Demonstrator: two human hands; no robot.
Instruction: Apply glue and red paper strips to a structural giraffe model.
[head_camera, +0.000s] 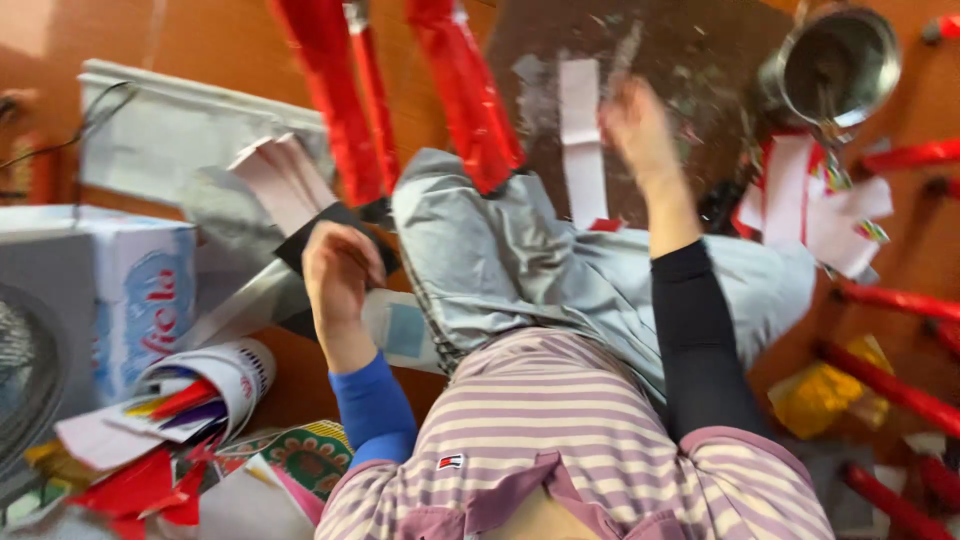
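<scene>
- presently, the person sits on an orange-brown floor, knees up in grey trousers; all positions below are given relative to those trousers.
- left hand: just beside the trousers' left edge, fingers curled around the edge of a black card sheet; the grip reads as a pinch on the card, thumb side blurred.
- black card sheet: touching the left hand and lying against the left edge of the trousers, partly over a grey sheet.
- right hand: above the trousers, over a dark mat; motion blur hides the fingers, so i cannot tell whether they are spread or closed.
- white paper strip: lying upright on the dark mat, just left of the right hand, its lower end reaching the trousers; contact with the hand cannot be determined.
- red foil strips: above the trousers, hanging down across the view, the nearest one ending at the trouser cloth.
- steel pot: well to the upper right of the trousers, beyond the dark mat.
- white and red paper pieces: at the right edge of the trousers, below the pot.
- white box: well left of the trousers, beyond the left hand.
- rolled paper holding coloured strips: lower left of the trousers, below the box.
- red sticks: right of the trousers, scattered on the floor, near a yellow packet.
</scene>
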